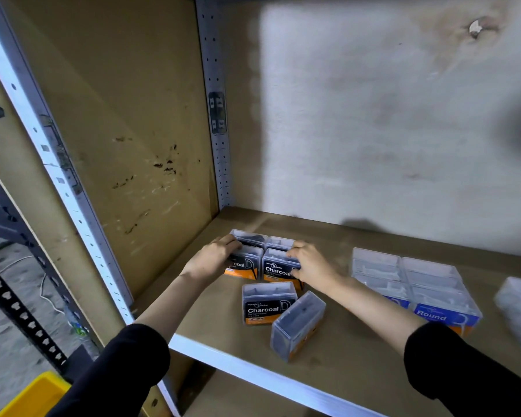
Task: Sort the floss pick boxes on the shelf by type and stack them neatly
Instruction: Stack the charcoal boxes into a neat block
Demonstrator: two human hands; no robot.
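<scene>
Shelf point(358, 350): wooden board, boxes kept in separate groups by label. Blue "Round" boxes point(412, 284) form a tidy block on the right, well apart from the black ones. Charcoal block point(278, 263), far left: four boxes pressed together, likely squared up for stacking. Left hand point(215, 257) and right hand point(310, 264) clamp its sides; each grip looks closed on a box, though fingertips are hidden. Two loose charcoal boxes point(268, 302) wait nearer, one tipped askew.
</scene>
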